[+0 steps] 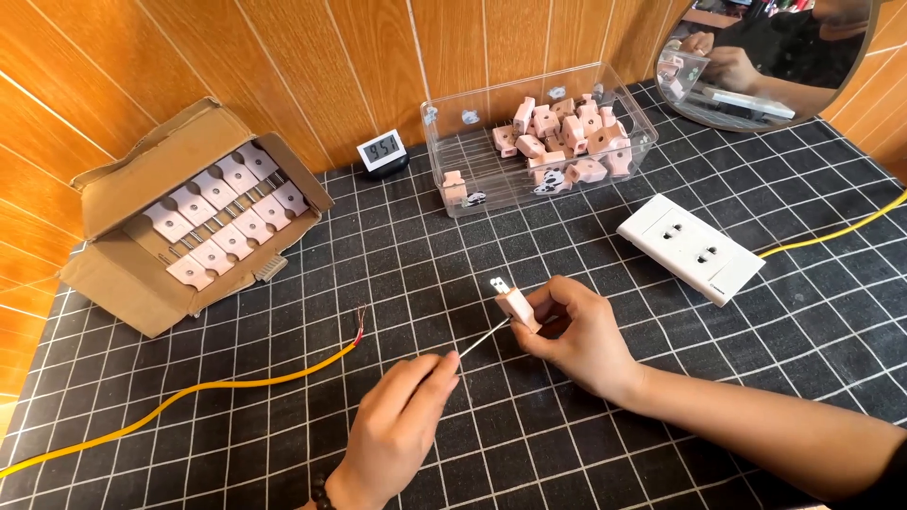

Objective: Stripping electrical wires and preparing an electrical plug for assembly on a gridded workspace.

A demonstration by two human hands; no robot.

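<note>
Pink plug (518, 308) is sitting pinched in the right hand (576, 340), just above the counter (661, 397); left hand (402, 425) is closing around a thin screwdriver (482, 338) probing its side. Likely risk: the slim metal tip slipping off smooth moulded plastic into fingers.

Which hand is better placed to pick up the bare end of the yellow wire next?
Left, probably. The left hand lies nearest the yellow wire's stripped end, though it holds a thin tool. The right hand grips the pink plug, farther away.
</note>
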